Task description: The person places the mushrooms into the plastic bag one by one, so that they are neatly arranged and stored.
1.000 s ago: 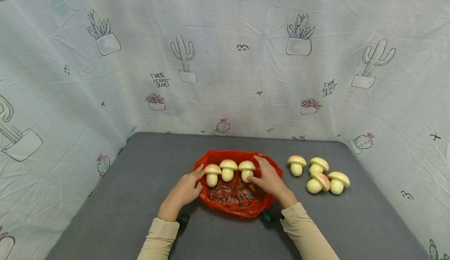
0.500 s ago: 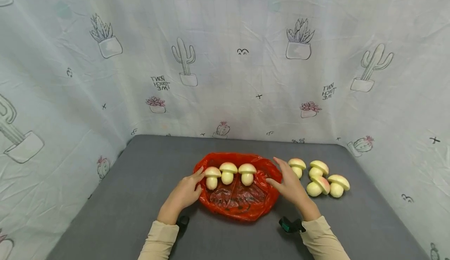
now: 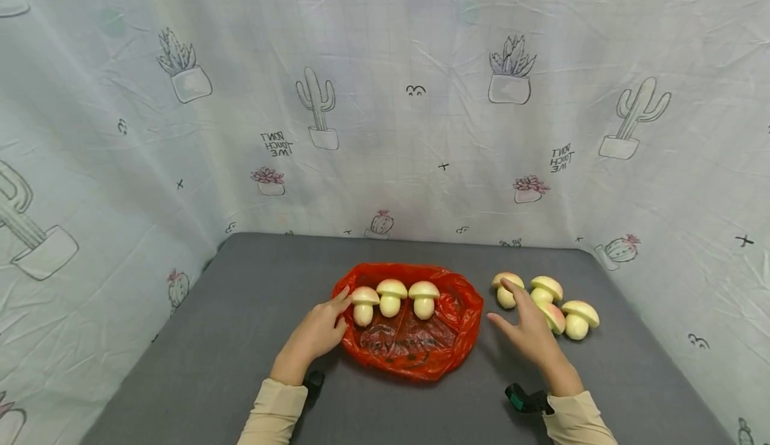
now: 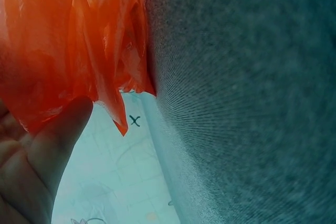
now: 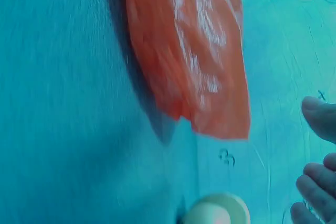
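Observation:
A red plastic bag [image 3: 415,361] lies with its mouth spread wide, and three pale yellow toy-like mushrooms [image 3: 424,300] stand in a row inside it. At its left rim my left hand [image 3: 315,328] grips the plastic, fingertips beside the leftmost mushroom [image 3: 363,306]. The left wrist view shows the thumb [image 4: 71,124] against the bag's wall [image 4: 47,40]. To the right of the bag, my right hand [image 3: 532,331] is spread with nothing in it. It is nearest to a mushroom [image 3: 505,297] at the left of a loose group, overlapping part of that group in the head view.
Several mushrooms [image 3: 576,328] lie together on the right of the dark grey table [image 3: 252,284]. A pale curtain [image 3: 385,97] printed with cactus pots hangs behind and beside the table. Each wrist wears a small black device [image 3: 525,401].
My right hand has let go of a mushroom in the bag and moved right, out over the rim towards the loose mushrooms. My left hand has kept its place at the left rim.

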`<state>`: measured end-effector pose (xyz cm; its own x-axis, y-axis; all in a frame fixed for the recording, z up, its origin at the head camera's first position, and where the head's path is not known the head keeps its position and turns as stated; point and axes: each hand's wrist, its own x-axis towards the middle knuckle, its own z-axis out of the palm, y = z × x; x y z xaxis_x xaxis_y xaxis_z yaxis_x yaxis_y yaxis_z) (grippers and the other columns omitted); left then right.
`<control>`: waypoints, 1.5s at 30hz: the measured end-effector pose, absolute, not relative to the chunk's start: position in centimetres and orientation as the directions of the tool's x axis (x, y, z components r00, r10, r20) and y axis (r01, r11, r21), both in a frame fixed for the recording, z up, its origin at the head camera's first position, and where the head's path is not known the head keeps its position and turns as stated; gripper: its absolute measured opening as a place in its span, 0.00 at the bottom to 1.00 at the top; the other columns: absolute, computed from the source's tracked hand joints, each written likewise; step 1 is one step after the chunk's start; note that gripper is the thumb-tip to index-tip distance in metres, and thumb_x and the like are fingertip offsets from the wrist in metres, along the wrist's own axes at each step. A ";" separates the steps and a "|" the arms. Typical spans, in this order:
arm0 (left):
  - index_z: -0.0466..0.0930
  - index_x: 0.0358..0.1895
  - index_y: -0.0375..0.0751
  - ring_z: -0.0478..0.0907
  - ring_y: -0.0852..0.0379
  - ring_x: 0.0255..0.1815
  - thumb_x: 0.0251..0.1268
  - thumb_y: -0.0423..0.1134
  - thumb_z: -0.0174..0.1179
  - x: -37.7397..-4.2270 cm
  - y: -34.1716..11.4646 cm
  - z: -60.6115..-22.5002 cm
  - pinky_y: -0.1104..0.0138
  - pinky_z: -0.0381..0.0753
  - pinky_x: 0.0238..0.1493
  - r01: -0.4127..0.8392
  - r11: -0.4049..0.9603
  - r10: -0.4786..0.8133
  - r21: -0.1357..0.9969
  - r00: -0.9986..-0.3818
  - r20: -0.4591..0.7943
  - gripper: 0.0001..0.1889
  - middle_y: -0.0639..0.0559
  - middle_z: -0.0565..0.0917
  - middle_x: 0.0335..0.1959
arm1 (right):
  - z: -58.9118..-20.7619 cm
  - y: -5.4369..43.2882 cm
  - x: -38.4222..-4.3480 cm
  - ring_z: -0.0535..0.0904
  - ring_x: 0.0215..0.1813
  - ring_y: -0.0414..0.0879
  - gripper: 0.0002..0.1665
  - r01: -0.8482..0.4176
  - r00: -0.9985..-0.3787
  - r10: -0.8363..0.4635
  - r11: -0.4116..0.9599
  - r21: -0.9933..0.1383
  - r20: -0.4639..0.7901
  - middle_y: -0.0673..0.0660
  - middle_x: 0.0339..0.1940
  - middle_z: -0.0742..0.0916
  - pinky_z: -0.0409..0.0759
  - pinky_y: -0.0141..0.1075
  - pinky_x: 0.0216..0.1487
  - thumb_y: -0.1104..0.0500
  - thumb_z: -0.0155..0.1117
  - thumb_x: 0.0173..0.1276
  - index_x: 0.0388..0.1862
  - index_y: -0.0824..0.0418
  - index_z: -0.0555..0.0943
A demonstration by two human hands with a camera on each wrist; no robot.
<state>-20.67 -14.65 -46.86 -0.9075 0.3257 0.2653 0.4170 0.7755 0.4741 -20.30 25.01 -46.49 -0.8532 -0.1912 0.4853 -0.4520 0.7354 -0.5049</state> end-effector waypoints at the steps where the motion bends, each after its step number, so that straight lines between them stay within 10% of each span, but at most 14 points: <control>1: 0.71 0.64 0.32 0.51 0.66 0.11 0.58 0.27 0.55 -20.7 -14.6 -46.9 0.73 0.57 0.18 0.417 0.775 0.325 0.474 -0.907 0.267 0.27 0.39 0.68 0.68 | -46.4 25.4 -20.2 0.66 0.64 0.67 0.42 -0.456 -0.847 -0.189 0.738 -0.498 0.497 0.71 0.65 0.71 0.67 0.60 0.56 0.60 0.69 0.59 0.68 0.71 0.63; 28: 0.71 0.64 0.32 0.52 0.64 0.14 0.58 0.27 0.56 -20.7 -14.5 -46.7 0.71 0.57 0.19 0.410 0.790 0.325 0.457 -0.910 0.256 0.26 0.40 0.68 0.68 | -47.5 36.4 -19.0 0.60 0.63 0.77 0.53 -0.242 -0.889 0.039 0.805 -0.542 0.455 0.78 0.68 0.63 0.59 0.68 0.53 0.54 0.68 0.60 0.76 0.66 0.50; 45: 0.71 0.63 0.32 0.52 0.63 0.15 0.58 0.28 0.56 -20.6 -14.5 -46.7 0.71 0.56 0.20 0.415 0.790 0.328 0.450 -0.908 0.262 0.26 0.40 0.69 0.68 | -49.1 39.7 -19.3 0.40 0.67 0.83 0.65 -0.121 -0.984 0.014 0.670 -0.732 0.175 0.79 0.72 0.35 0.48 0.72 0.59 0.53 0.65 0.62 0.75 0.67 0.26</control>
